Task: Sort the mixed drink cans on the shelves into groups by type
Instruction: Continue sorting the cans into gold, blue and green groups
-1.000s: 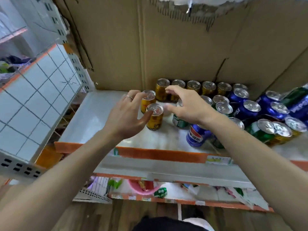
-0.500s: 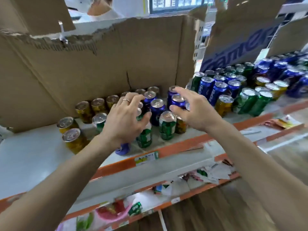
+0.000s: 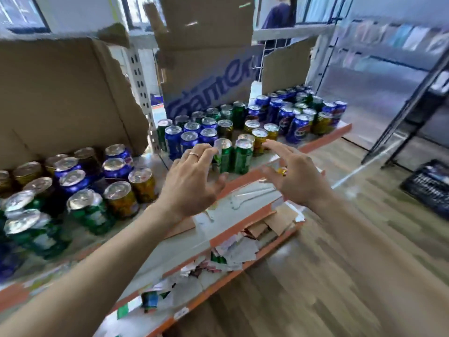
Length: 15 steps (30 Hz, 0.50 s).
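Left grip: the left hand (image 3: 192,183) hangs over the shelf's front edge, fingers spread and lightly bent, holding nothing — a ring shows on one finger.
Right grip: the right hand (image 3: 295,177) is beside it, fingers fanned out and reaching forward, also holding nothing.
Green pair: two green cans (image 3: 233,155) stand upright side by side just beyond and between the two grips; whether the left fingertips touch the nearer one cannot be told through the blur.
Gold cans: a few gold cans (image 3: 260,139) stand just behind the green pair, ahead of the right grip.
Blue cans: a cluster of blue cans (image 3: 189,139) stands ahead of the left grip, slightly to its left.
Mixed group: blue, green and gold cans (image 3: 97,190) crowd together well to the left of the left grip, in front of a cardboard sheet (image 3: 60,98).
Far group: more mixed cans (image 3: 296,113) stand well beyond the right grip.
Shelf: an orange-edged shelf (image 3: 245,181) carries all the cans — paper scraps lie on the level below.
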Motion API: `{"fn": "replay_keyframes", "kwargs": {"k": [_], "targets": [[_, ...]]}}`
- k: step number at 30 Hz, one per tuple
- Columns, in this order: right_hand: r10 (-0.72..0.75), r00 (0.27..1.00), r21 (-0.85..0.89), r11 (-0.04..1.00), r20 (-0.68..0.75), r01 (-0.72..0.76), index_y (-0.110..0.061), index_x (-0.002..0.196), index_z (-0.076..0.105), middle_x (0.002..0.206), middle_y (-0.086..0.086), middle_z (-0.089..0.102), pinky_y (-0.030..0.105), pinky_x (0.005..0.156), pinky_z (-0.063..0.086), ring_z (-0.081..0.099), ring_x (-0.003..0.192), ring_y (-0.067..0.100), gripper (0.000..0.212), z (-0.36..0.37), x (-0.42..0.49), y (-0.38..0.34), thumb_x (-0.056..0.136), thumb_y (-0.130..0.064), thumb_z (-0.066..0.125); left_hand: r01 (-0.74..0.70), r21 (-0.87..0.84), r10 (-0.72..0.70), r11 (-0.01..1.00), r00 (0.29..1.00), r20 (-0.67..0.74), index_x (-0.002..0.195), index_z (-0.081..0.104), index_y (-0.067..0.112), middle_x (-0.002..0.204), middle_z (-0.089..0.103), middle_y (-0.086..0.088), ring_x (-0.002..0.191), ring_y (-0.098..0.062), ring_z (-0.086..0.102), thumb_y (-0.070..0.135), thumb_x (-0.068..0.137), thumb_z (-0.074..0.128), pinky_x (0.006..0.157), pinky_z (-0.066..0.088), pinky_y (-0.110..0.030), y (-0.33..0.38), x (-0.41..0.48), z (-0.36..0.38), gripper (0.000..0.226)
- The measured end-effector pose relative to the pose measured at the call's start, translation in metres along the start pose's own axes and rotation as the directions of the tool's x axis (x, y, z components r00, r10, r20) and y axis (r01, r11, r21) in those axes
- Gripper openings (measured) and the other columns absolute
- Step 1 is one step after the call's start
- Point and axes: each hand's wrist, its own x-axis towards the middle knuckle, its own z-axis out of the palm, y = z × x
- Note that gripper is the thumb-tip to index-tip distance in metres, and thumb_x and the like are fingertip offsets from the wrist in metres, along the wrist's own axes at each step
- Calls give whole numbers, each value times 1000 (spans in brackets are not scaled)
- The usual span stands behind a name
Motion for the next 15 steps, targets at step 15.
{"fn": "replay_keyframes", "kwargs": {"k": [15], "targets": [[186, 972, 29, 983, -142, -184, -20, 140, 53, 144, -2, 54, 25, 105, 37, 52, 128, 13, 50, -60, 20, 131, 94, -34, 65, -160, -45, 163, 986, 983, 80, 141, 43, 17, 146, 43, -3, 129, -24, 44, 50, 95, 55, 105, 41, -45, 81, 121, 95, 58]]}}
